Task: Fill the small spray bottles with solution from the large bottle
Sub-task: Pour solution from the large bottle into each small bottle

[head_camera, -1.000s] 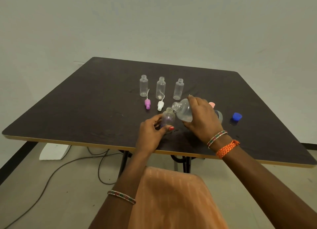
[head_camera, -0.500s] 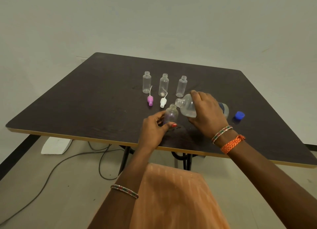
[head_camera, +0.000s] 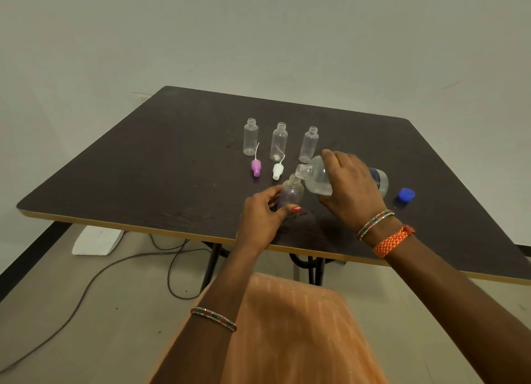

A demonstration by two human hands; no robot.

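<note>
My right hand [head_camera: 352, 186] grips the large clear bottle [head_camera: 317, 179], tipped on its side with its open mouth right over the neck of a small clear bottle [head_camera: 291, 192]. That small bottle stands on the dark table [head_camera: 143, 179], held at its lower part by my left hand [head_camera: 263, 218]. Three more uncapped small bottles stand in a row behind: left [head_camera: 250, 136], middle [head_camera: 278, 141], right [head_camera: 309, 144]. A purple spray top [head_camera: 255, 167] and a white spray top [head_camera: 277, 171] lie in front of them.
A blue cap [head_camera: 406, 195] lies on the table right of the large bottle. Wet marks show on the table near my hands. Under the table are black legs [head_camera: 311, 268], a cable [head_camera: 120, 265] on the floor and a white block [head_camera: 96, 240].
The large bottle has tipped a little further, its mouth now right above the small bottle's neck. The view shifted slightly; both hands keep their hold.
</note>
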